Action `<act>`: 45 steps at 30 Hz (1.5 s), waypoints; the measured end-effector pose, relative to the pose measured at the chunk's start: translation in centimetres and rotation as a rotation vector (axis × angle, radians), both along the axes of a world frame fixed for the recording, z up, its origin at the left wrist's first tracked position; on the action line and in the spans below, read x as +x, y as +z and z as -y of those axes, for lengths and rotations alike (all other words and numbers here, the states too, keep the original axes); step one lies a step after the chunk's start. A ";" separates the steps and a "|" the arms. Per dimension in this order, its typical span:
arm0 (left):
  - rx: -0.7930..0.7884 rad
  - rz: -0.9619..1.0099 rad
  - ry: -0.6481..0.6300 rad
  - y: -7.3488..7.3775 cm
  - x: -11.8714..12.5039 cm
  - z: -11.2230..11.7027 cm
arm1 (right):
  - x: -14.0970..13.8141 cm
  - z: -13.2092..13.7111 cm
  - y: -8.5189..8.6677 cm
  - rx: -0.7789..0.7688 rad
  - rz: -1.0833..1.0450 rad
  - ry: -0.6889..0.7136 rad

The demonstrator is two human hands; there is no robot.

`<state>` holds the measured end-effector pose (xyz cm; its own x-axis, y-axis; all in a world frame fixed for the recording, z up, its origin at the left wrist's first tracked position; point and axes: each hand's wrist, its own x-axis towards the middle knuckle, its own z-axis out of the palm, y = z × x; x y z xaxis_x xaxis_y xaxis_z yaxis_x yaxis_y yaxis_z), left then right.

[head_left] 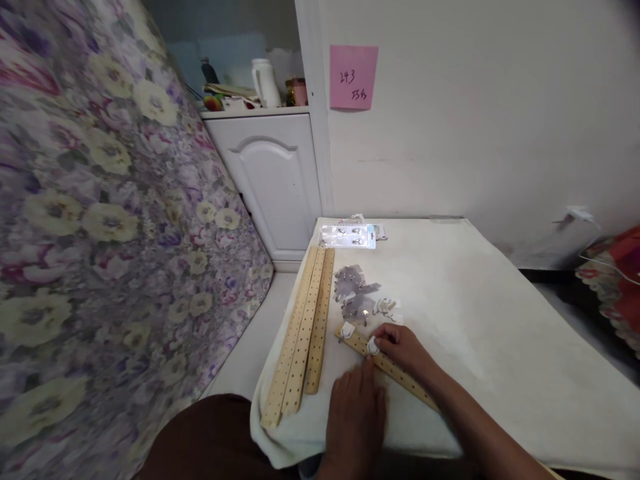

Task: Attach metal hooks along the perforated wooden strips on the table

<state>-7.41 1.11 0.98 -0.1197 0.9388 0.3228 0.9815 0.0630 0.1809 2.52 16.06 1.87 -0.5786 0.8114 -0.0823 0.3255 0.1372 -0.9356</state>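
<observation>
My right hand [400, 347] is closed, thumb and fingertips pinching a small white piece [373, 345] at the edge of a perforated wooden strip [404, 380]. From below, my left hand [356, 407] reaches to the same spot. Its index fingertip touches the strip's edge just under the white piece, while the thumb stands apart. Another white piece [347, 329], with a bit of metal below it, sits at the strip's far left end. Small clear bags [357, 309] with shiny metal bits lie just beyond. Beside them is an opened bag with white parts [386, 306].
Several longer perforated wooden strips [303, 333] lie along the left side of the cloth-covered table [450, 287]. Clear packaging with metal pieces [347, 236] lies at the back edge. A floral curtain [125, 220] hangs at left, and a white cabinet [275, 180] stands behind.
</observation>
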 end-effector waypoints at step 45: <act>-0.183 0.439 0.106 2.8 -1.4 -1.8 | 0.0 0.3 0.4 0.019 0.019 0.029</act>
